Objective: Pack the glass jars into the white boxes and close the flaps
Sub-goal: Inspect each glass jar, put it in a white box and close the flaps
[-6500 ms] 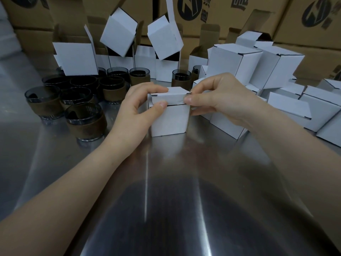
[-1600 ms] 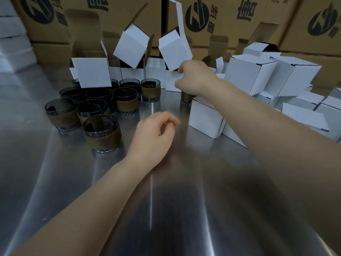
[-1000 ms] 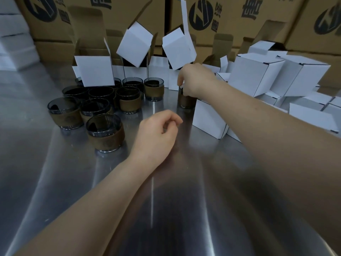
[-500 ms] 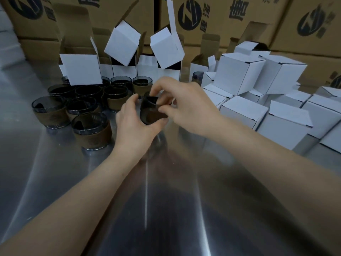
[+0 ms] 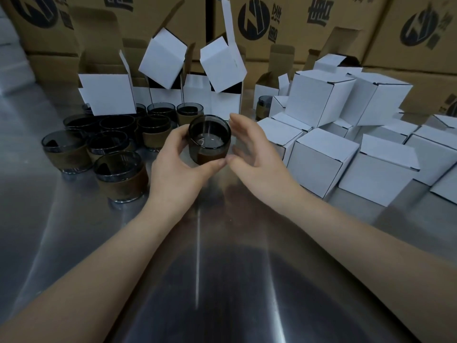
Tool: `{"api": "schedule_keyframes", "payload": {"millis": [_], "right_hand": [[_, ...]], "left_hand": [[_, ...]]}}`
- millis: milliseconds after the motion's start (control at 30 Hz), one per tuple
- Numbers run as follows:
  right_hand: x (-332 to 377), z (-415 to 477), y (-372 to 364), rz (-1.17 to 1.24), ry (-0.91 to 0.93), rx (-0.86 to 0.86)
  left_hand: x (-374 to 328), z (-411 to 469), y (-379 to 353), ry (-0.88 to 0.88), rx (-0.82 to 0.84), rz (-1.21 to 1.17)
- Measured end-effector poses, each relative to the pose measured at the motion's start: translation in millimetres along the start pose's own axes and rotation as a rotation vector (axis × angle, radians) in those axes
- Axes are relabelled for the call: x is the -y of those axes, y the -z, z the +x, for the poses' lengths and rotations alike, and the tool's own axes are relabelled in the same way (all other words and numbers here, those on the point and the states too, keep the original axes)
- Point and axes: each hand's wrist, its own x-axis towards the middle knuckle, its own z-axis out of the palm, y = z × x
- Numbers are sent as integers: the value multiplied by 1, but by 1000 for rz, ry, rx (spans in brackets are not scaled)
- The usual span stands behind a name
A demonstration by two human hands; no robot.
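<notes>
My left hand grips a smoky glass jar with a brown band, held above the steel table with its mouth tilted toward me. My right hand is beside the jar's right side, fingers straight and spread, thumb tip near the jar's base. Several more glass jars stand grouped at the left. Open white boxes with raised flaps line the back; two of them lean tilted on others. Closed white boxes are piled at the right.
Large brown cartons with black logos wall off the back. One lone jar stands behind the closed boxes. The steel table stretches toward me beneath my forearms.
The right hand picked a jar from the back, brought it to the left hand, and has now let go and opened. The left hand holds the jar, tilted toward me.
</notes>
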Motion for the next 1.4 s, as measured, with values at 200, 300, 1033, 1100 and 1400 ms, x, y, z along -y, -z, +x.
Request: {"api": "schedule_keyframes", "payload": {"millis": [200, 300, 1033, 1100, 1400], "right_hand": [[-8, 2, 1, 71, 11, 75], [-12, 2, 2, 10, 91, 49], [-10, 2, 18, 127, 20, 54], [-6, 1, 18, 190, -8, 45], [3, -1, 15, 356, -86, -14]], "left_hand": [[0, -1, -2, -93, 58, 4], [-4, -3, -3, -126, 75, 30], [-1, -5, -1, -99, 167, -91], [-3, -5, 0, -77, 172, -120], [-7, -5, 0, 6, 189, -242]]}}
